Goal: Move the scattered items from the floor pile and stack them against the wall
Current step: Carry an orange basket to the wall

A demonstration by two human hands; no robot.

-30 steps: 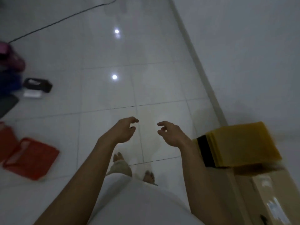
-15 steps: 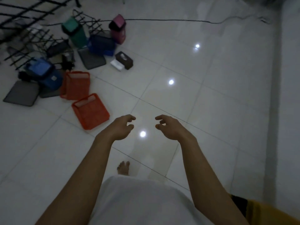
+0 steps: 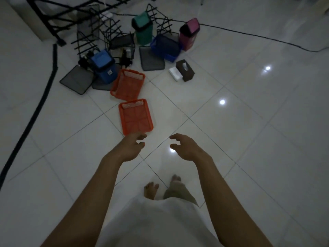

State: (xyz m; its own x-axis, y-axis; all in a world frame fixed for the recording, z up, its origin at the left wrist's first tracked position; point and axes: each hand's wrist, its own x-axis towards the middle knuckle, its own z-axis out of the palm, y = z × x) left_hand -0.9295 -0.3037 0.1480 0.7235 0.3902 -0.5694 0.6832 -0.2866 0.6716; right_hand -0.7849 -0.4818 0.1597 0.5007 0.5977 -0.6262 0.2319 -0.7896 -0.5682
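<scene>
hovering empty, fingers loosely curled — left hand (image 3: 130, 147), right hand (image 3: 187, 147) — near rectangular orange mesh tray (image 3: 135, 117) on glossy tile.

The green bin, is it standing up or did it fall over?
Standing up. The green bin rests on its base on the floor, lid on top.

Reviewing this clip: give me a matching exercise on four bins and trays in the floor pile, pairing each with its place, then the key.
Things:
1. green bin
2. pink bin
3. blue bin
4. nearest orange tray

Places:
A. just ahead of the left hand
B. left side of the pile, beside the farther orange tray
C. back middle, among black wire racks
D. right end, by the black cable

Pairs: 1-C, 2-D, 3-B, 4-A
</scene>
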